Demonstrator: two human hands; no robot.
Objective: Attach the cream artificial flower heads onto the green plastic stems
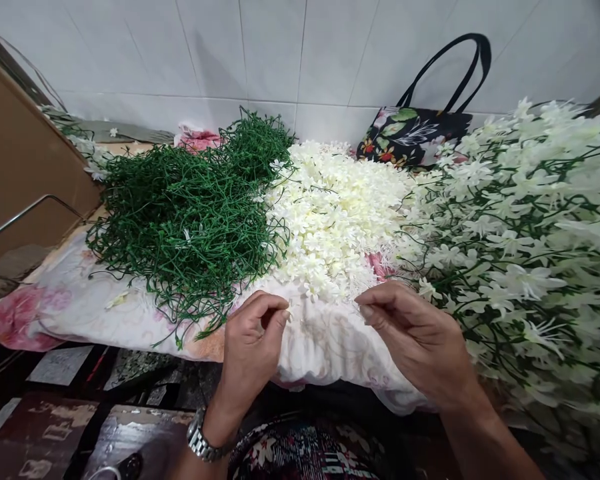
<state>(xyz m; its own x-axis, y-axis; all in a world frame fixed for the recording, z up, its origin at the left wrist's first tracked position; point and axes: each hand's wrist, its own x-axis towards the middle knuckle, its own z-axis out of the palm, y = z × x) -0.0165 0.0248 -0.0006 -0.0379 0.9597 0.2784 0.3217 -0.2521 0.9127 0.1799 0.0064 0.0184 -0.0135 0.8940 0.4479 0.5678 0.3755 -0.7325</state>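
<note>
My left hand, with a metal watch on its wrist, is closed in a pinch at the cloth's front edge; something tiny and pale shows at its fingertips, too small to name. To its right, my right hand also pinches, thumb against index finger, with a small whitish bit at the tips. The hands are apart. Beyond them lies a heap of loose white blossoms. A tangle of green plastic stems spreads to the left. Assembled white flowers on green stems are piled at the right.
A flowered cloth covers the table. A black floral bag stands against the tiled wall. On the left rises a cardboard box with a metal rod before it. A pink cloth lies behind the stems.
</note>
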